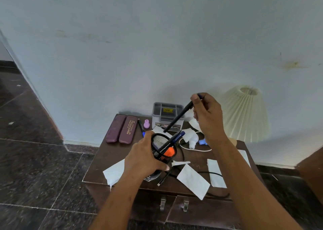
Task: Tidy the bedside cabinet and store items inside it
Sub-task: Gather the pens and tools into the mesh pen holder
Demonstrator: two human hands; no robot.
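Observation:
My left hand [143, 158] grips a black mesh pen holder [161, 148] tilted above the dark wooden bedside cabinet [97, 161]. Inside the holder are pens [176, 138] and an orange object [168, 151]. My right hand [207, 114] pinches a black pen [178, 118] by its upper end; the pen slants down, its tip just above the holder's mouth. Another pen [141, 127] lies on the cabinet top beside a small pink item [146, 123]. The two cabinet doors [201, 212] below are closed.
Two maroon spectacle cases [121, 129] lie at the back left, a grey organiser box [167, 115] at the back middle. A pleated lamp [244, 114] stands right. White papers [193, 181], a bulb [192, 138], white and black cables [165, 178] clutter the top.

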